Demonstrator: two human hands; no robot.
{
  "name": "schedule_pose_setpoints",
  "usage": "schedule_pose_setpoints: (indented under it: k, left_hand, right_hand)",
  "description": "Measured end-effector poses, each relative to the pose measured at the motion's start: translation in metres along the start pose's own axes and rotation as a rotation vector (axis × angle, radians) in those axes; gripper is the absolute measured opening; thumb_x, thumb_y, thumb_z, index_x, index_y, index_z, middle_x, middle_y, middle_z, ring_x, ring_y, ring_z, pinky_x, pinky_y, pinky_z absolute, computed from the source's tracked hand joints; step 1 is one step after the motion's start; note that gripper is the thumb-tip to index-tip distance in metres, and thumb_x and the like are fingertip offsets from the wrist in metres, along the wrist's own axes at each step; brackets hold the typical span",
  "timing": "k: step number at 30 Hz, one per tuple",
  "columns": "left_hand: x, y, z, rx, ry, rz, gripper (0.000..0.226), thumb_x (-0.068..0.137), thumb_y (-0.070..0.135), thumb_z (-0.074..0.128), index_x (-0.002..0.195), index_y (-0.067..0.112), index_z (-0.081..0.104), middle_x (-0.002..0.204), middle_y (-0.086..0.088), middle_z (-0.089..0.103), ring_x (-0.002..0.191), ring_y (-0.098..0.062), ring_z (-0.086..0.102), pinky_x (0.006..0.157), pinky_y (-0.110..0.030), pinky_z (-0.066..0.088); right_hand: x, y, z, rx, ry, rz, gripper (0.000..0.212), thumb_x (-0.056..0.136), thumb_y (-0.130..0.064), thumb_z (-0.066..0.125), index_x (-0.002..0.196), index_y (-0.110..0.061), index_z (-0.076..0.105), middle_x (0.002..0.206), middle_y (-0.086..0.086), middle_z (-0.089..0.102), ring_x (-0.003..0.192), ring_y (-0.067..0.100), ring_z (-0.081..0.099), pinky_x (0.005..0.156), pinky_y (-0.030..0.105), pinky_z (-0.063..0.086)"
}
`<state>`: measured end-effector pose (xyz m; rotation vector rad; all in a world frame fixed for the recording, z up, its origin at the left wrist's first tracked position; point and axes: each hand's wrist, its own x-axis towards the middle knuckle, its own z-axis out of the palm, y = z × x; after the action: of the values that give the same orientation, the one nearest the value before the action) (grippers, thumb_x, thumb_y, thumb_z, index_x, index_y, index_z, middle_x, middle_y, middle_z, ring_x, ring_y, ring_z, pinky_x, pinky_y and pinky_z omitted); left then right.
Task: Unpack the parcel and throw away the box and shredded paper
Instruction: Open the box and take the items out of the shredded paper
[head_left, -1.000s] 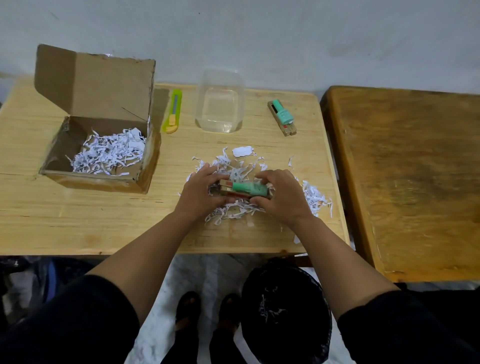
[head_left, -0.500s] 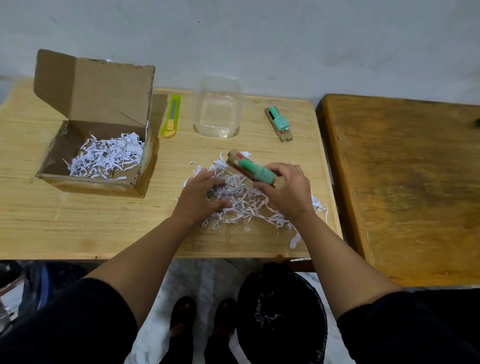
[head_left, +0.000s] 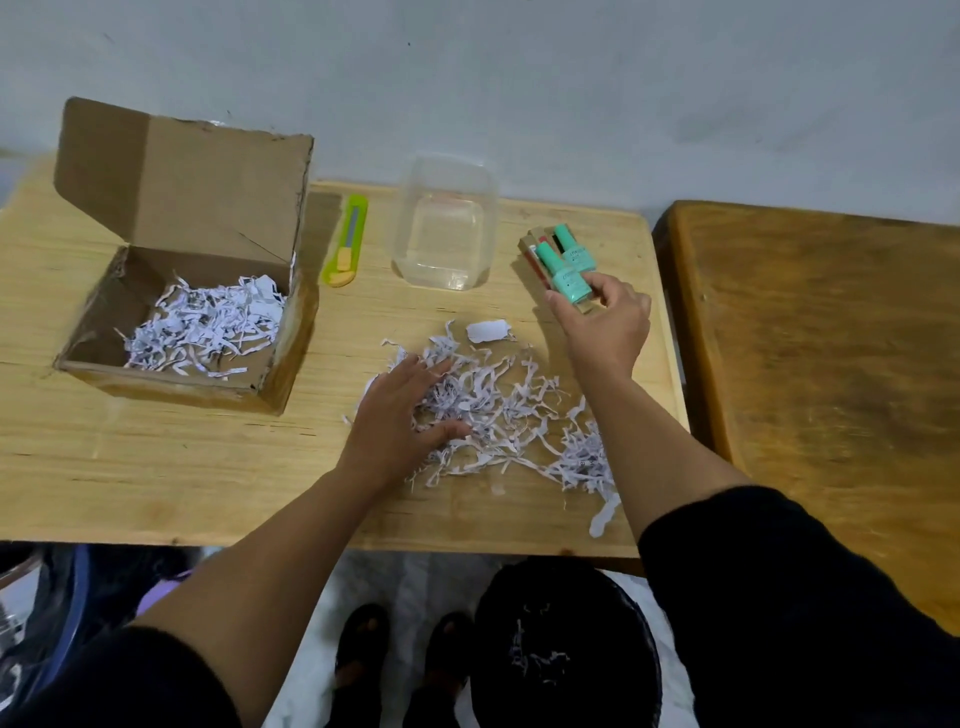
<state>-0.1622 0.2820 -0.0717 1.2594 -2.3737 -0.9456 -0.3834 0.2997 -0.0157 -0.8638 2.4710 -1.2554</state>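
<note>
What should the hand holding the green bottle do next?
Probably set it down and let go: the right hand holds the green bottle right beside its twin on the table, clear of the shredded paper.

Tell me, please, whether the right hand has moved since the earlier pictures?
Yes. The right hand carried its packet from the shredded paper toward the table's far right corner.
</note>
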Motion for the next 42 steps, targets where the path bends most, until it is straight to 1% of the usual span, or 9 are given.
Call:
schedule_pose_setpoints:
  k: [3, 6, 12, 17, 23, 29, 34, 37, 42]
  left_hand:
    - [0.001, -0.005, 0.002, 0.009, 0.020, 0.032, 0.095, 0.061, 0.084, 0.039, 0.137, 0.027, 0.043, 0.145, -0.003, 0.044, 0.140, -0.016, 0.027, 0.111, -0.034, 0.020]
    - [0.002, -0.007, 0.004, 0.003, 0.017, 0.019, 0.092, 0.062, 0.084, 0.040, 0.137, 0.030, 0.042, 0.144, -0.003, 0.045, 0.141, -0.013, 0.026, 0.113, -0.037, 0.020]
    - [0.001, -0.005, 0.003, -0.028, 0.009, -0.028, 0.084, 0.064, 0.076, 0.051, 0.137, 0.038, 0.039, 0.147, -0.001, 0.041, 0.139, -0.003, 0.020, 0.117, -0.039, 0.020]
    - [0.000, -0.001, 0.001, -0.047, 0.024, -0.050, 0.078, 0.065, 0.062, 0.062, 0.136, 0.039, 0.040, 0.148, 0.000, 0.039, 0.136, 0.003, 0.018, 0.117, -0.035, 0.018]
    - [0.000, 0.005, -0.003, -0.069, 0.011, -0.054, 0.079, 0.064, 0.060, 0.067, 0.134, 0.032, 0.045, 0.147, -0.004, 0.040, 0.142, -0.011, 0.023, 0.116, -0.039, 0.022]
    - [0.003, 0.017, -0.011, -0.066, 0.019, -0.037, 0.063, 0.071, 0.038, 0.075, 0.129, 0.023, 0.054, 0.141, -0.004, 0.046, 0.133, -0.017, 0.037, 0.100, -0.017, 0.023]
    - [0.004, 0.028, -0.024, -0.083, 0.043, 0.027, 0.041, 0.082, 0.031, 0.067, 0.122, 0.023, 0.060, 0.136, -0.006, 0.050, 0.126, -0.019, 0.045, 0.100, -0.026, 0.036]
    - [0.004, 0.035, -0.036, -0.093, 0.063, 0.079, 0.036, 0.085, 0.029, 0.064, 0.119, 0.018, 0.062, 0.132, -0.006, 0.056, 0.124, -0.020, 0.049, 0.101, -0.029, 0.037]
    - [-0.005, 0.033, -0.046, -0.114, 0.116, 0.132, 0.030, 0.088, 0.030, 0.059, 0.112, 0.012, 0.064, 0.120, -0.006, 0.064, 0.113, -0.021, 0.057, 0.089, -0.019, 0.036]
  right_hand:
    - [0.014, 0.002, 0.016, -0.063, 0.054, -0.002, 0.046, 0.075, -0.037, 0.072, 0.115, -0.018, 0.061, 0.113, -0.001, 0.058, 0.112, 0.019, 0.044, 0.097, 0.039, 0.041]
    - [0.025, 0.001, 0.030, -0.151, 0.072, 0.048, 0.046, 0.073, -0.043, 0.070, 0.113, -0.022, 0.063, 0.123, 0.002, 0.051, 0.118, 0.021, 0.037, 0.096, 0.038, 0.032]
    - [0.033, 0.001, 0.045, -0.287, 0.089, 0.119, 0.047, 0.069, -0.050, 0.070, 0.109, -0.027, 0.066, 0.129, -0.001, 0.042, 0.119, 0.022, 0.034, 0.093, 0.039, 0.029]
    - [0.034, 0.004, 0.047, -0.352, 0.072, 0.081, 0.050, 0.070, -0.050, 0.069, 0.113, -0.024, 0.065, 0.133, 0.000, 0.041, 0.120, 0.024, 0.034, 0.092, 0.039, 0.029]
    - [0.026, 0.005, 0.037, -0.331, -0.003, 0.024, 0.052, 0.075, -0.043, 0.065, 0.123, -0.023, 0.058, 0.136, 0.000, 0.039, 0.121, 0.022, 0.033, 0.094, 0.039, 0.029]
    - [0.005, 0.005, 0.020, -0.140, -0.078, -0.025, 0.041, 0.088, -0.028, 0.056, 0.126, -0.012, 0.056, 0.133, 0.009, 0.049, 0.121, 0.022, 0.047, 0.099, 0.032, 0.039]
    - [-0.027, 0.002, -0.009, -0.056, -0.098, 0.028, 0.039, 0.089, -0.032, 0.055, 0.124, -0.016, 0.058, 0.124, 0.006, 0.059, 0.110, 0.018, 0.057, 0.097, 0.036, 0.048]
    - [-0.049, 0.003, -0.032, -0.067, -0.075, 0.075, 0.039, 0.088, -0.035, 0.055, 0.122, -0.017, 0.060, 0.126, 0.003, 0.058, 0.114, 0.017, 0.055, 0.101, 0.036, 0.045]
    - [-0.092, 0.024, -0.065, -0.191, -0.092, 0.034, 0.048, 0.087, -0.042, 0.057, 0.129, -0.019, 0.054, 0.136, 0.002, 0.049, 0.127, 0.017, 0.043, 0.103, 0.025, 0.031]
